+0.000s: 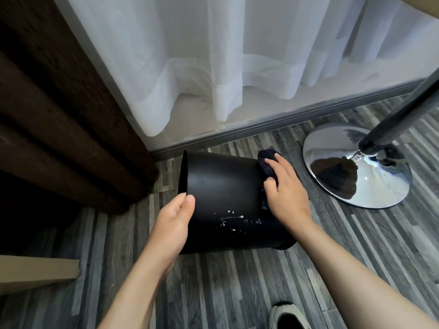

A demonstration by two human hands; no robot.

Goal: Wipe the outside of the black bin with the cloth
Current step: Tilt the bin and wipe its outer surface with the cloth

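Head view: tipped black bin [223, 198], white-flecked, rim pinched by left hand [172, 224]; right hand [285, 188] presses dark cloth [267, 165] against its base end.

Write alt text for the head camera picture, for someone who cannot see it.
A person's left hand grips the rim of a black bin tipped on its side on a grey striped floor, while the right hand presses a dark cloth against its base end. White specks mark its side; a chrome stand base and white curtain lie beyond.
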